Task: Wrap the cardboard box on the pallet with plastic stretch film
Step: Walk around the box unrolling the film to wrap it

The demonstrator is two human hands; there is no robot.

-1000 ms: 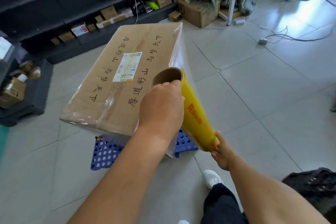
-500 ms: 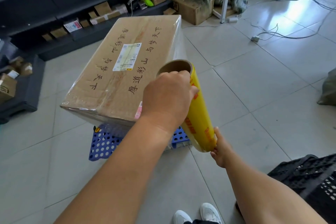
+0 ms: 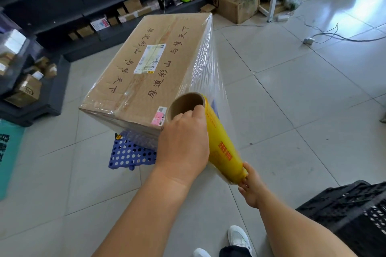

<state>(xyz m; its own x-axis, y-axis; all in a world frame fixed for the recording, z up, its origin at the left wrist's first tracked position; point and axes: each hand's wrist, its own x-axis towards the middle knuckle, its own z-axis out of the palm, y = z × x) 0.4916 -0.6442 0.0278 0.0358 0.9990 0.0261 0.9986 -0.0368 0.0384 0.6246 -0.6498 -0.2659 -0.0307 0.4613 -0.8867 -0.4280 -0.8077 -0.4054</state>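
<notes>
I see the cardboard box (image 3: 146, 73) sitting on a blue perforated pallet (image 3: 130, 155) on the tiled floor (image 3: 292, 94), its top face showing dark printed characters and a white shipping label (image 3: 150, 58) near the middle, with a small pink sticker (image 3: 157, 120) at the near corner. My left hand (image 3: 183, 144) grips the upper end of the stretch film roll (image 3: 223, 148), fingers curled over the rim of the brown cardboard core with the fingertips reaching inside the tube. My right hand (image 3: 251, 186) holds the lower end of the same roll, its fingers pressed around the bottom edge; how far they go into the core I cannot tell from here. The roll is yellow with red print and is tilted, top end near the box's near right corner, bottom end lower and toward me. A sheet of clear film (image 3: 205, 69) runs taut from the roll up along the box's right side to the far right top corner, where it gathers into fine creases. Glossy film also shows over the box's near side above the pallet. A black plastic crate (image 3: 355, 210) stands at the lower right, white shoes (image 3: 238, 237) show at the bottom edge, and dark shelving (image 3: 73, 6) with small cartons lines the back. Cables (image 3: 334, 33) trail over the floor at the upper right.
</notes>
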